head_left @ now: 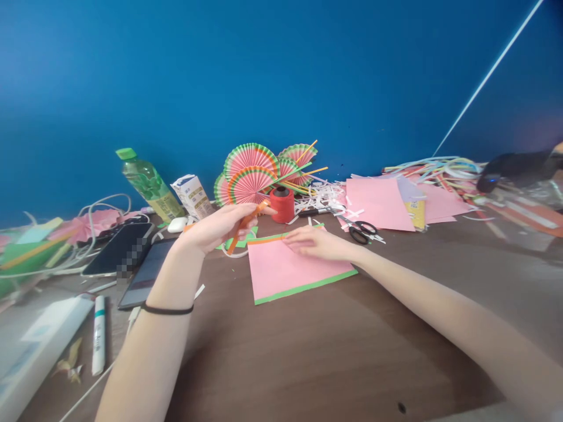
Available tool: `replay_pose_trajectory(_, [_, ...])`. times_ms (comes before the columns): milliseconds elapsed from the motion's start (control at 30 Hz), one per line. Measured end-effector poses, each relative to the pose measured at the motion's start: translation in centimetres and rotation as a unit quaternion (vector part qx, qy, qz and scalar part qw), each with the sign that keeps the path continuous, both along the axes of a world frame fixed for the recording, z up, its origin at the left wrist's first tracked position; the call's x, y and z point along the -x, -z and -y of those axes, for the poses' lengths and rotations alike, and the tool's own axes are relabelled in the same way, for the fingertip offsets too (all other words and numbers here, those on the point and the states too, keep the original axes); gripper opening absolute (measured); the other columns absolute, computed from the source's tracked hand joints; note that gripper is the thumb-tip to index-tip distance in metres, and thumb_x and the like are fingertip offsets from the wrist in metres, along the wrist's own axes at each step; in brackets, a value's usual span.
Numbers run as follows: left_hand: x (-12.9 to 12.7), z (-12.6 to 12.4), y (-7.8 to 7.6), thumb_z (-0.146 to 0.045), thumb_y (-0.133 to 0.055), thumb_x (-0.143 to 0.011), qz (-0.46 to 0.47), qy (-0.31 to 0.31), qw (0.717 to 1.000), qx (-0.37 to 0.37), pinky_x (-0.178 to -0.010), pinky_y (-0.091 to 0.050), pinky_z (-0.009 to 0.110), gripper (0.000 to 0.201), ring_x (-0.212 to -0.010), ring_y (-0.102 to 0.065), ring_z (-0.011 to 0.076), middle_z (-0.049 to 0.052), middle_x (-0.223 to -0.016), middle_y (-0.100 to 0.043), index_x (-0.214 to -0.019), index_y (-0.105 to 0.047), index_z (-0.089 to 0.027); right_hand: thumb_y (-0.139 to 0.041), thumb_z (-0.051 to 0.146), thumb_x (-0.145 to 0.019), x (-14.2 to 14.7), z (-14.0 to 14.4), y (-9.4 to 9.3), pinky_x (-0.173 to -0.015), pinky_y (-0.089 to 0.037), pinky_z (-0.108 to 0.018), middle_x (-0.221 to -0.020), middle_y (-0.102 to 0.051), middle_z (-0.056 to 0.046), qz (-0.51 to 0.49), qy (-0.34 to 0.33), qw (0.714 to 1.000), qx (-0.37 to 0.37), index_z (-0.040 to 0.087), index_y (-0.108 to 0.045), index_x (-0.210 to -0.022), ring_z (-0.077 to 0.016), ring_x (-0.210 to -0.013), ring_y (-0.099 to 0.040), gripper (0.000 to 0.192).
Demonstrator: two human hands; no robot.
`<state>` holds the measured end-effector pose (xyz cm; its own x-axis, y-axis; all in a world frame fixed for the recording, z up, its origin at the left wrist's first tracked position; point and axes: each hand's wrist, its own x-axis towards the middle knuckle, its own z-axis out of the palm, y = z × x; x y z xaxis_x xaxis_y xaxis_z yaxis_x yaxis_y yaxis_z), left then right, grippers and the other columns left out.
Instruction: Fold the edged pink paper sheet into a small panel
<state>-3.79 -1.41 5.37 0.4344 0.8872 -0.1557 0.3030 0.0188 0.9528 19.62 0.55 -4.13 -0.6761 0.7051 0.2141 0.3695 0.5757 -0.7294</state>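
A pink sheet of paper [277, 272] lies on the dark wooden table, with a green strip [303, 288] along its near edge. Near the far edge runs an orange strip [266, 240], partly under the fingers of my right hand [323, 241], which rests flat on the sheet with fingers stretched out. To the left, my left hand [222, 225] is raised just above the table, its fingers closed on a loose orange paper strip [241, 233] that hangs down. Behind the sheet stands a red spool of thread [282, 206].
Pleated pink-and-green paper fans [253, 170] lean against the blue wall. Black scissors [361, 231] and white paper scraps lie right of the spool, beside more pink sheets [378, 202]. At left are a green-capped bottle [149, 184], a carton [192, 196], phones [118, 249], a marker [99, 337] and cables.
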Motion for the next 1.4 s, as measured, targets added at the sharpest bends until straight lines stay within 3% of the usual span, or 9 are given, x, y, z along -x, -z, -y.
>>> replay_pose_trajectory(100, [-0.9,0.3,0.2,-0.041,-0.045,-0.08,-0.027,0.028,0.999,-0.002,-0.041,-0.031,0.019,0.029,-0.048,-0.034,0.0074,-0.002,-0.059,-0.038,-0.07,-0.059,-0.018,-0.044,0.046,-0.083,0.3,0.1,-1.0,-0.073,-0.047,-0.032,-0.088,-0.068,-0.008,-0.13,0.087,0.975,0.156,0.016,-0.064,-0.089,-0.0168,-0.081,-0.061,0.036])
replay_pose_trajectory(233, [-2.4,0.9,0.7,-0.042,-0.045,-0.08,-0.055,0.085,0.995,0.014,-0.041,-0.031,0.019,0.03,-0.047,-0.035,0.0072,-0.003,-0.056,-0.039,-0.069,-0.059,-0.018,-0.037,0.055,-0.084,0.3,0.4,-2.0,-0.052,-0.044,-0.024,-0.072,-0.067,-0.006,-0.248,0.039,0.876,0.412,0.016,-0.062,-0.088,-0.0131,-0.059,-0.06,0.046])
replay_pose_trajectory(300, [-2.9,1.1,0.9,-0.044,-0.044,-0.081,-0.061,0.114,0.991,0.019,-0.041,-0.032,0.019,0.033,-0.047,-0.036,0.0072,-0.002,-0.055,-0.039,-0.066,-0.057,-0.017,-0.042,0.052,-0.083,0.4,0.6,-2.4,-0.048,-0.042,-0.022,-0.065,-0.065,-0.003,-0.28,0.021,0.84,0.465,0.017,-0.061,-0.085,-0.0109,-0.053,-0.058,0.04])
replay_pose_trajectory(400, [-3.2,1.2,1.1,-0.046,-0.041,-0.082,-0.061,0.139,0.988,0.027,-0.041,-0.031,0.019,0.036,-0.048,-0.037,0.0078,-0.002,-0.057,-0.04,-0.069,-0.057,-0.017,-0.056,0.041,-0.078,0.5,0.8,-2.9,-0.043,-0.038,-0.018,-0.056,-0.06,0.002,-0.32,0.047,0.822,0.469,0.017,-0.06,-0.077,-0.0072,-0.047,-0.053,0.024])
replay_pose_trajectory(567, [-3.0,0.9,1.2,-0.046,-0.035,-0.084,-0.061,0.158,0.984,0.047,-0.041,-0.03,0.019,0.041,-0.051,-0.037,0.0091,-0.002,-0.058,-0.041,-0.094,-0.062,-0.018,-0.067,0.025,-0.068,-0.1,0.6,-3.4,-0.044,-0.039,-0.016,-0.052,-0.059,0.003,-0.328,0.059,0.833,0.441,0.015,-0.054,-0.066,-0.0057,-0.046,-0.053,0.017])
replay_pose_trajectory(700, [-2.9,0.5,1.3,-0.046,-0.033,-0.084,-0.08,0.152,0.983,0.066,-0.042,-0.03,0.02,0.044,-0.051,-0.039,0.0102,0.001,-0.062,-0.055,-0.106,-0.057,-0.017,-0.068,0.025,-0.067,-1.0,-0.1,-3.5,-0.042,-0.04,-0.015,-0.053,-0.06,0.003,-0.343,0.05,0.844,0.409,0.014,-0.059,-0.071,-0.0051,-0.043,-0.053,0.014])
replay_pose_trajectory(967, [-2.7,-0.2,2.3,-0.033,-0.043,-0.083,0.013,0.135,0.986,0.099,-0.059,-0.037,0.025,0.023,-0.057,-0.047,0.0098,0.008,-0.075,-0.068,-0.078,-0.055,-0.013,-0.067,0.022,-0.068,-2.1,-0.6,-4.3,-0.052,-0.05,-0.019,-0.064,-0.067,0.0,-0.362,0.06,0.854,0.369,0.015,-0.062,-0.075,-0.0087,-0.054,-0.062,0.011])
replay_pose_trajectory(1167, [-2.3,-0.7,2.9,-0.028,-0.053,-0.078,0.077,0.103,0.987,0.099,-0.059,-0.035,0.023,0.014,-0.06,-0.047,0.0083,0.007,-0.077,-0.068,-0.075,-0.05,-0.015,-0.068,0.022,-0.066,-2.6,-0.4,-5.2,-0.062,-0.052,-0.026,-0.07,-0.068,-0.002,-0.298,0.035,0.905,0.303,0.015,-0.06,-0.078,-0.0131,-0.061,-0.064,0.016])
replay_pose_trajectory(1400, [-2.0,-0.9,3.0,-0.026,-0.063,-0.071,0.042,0.074,0.993,0.08,-0.06,-0.038,0.021,0.015,-0.063,-0.052,0.0071,0.005,-0.08,-0.067,-0.072,-0.053,-0.014,-0.062,0.02,-0.072,-3.1,0.9,-7.1,-0.064,-0.052,-0.028,-0.07,-0.068,-0.004,-0.173,0.076,0.958,0.215,0.015,-0.058,-0.08,-0.0147,-0.065,-0.065,0.011])
